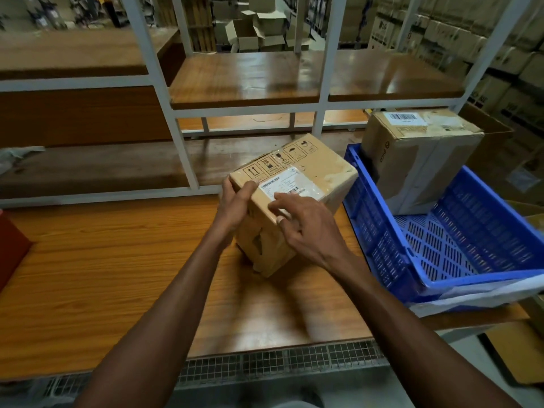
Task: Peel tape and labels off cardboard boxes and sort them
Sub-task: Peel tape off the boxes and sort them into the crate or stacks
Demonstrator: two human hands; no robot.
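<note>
Pretty dim overall, kind of warm indoor light. The brightest bit was glare on the shelf (250, 75) behind the box (294, 172), like light came in from the back of the room. Soft shadow fell on the table (103, 260) in front of the box. Right hand (306, 228) on the box looked smeared with motion blur. Posts beside the shelf bowed outward, classic wide-angle warp, and the corners went dark and mushy.

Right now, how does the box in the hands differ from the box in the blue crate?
The held box is tilted on the wooden table, gripped by the left hand with the right hand at its label. The crate box sits untouched in the blue crate and looks larger. Both are taped brown cardboard with barcode labels.
</note>
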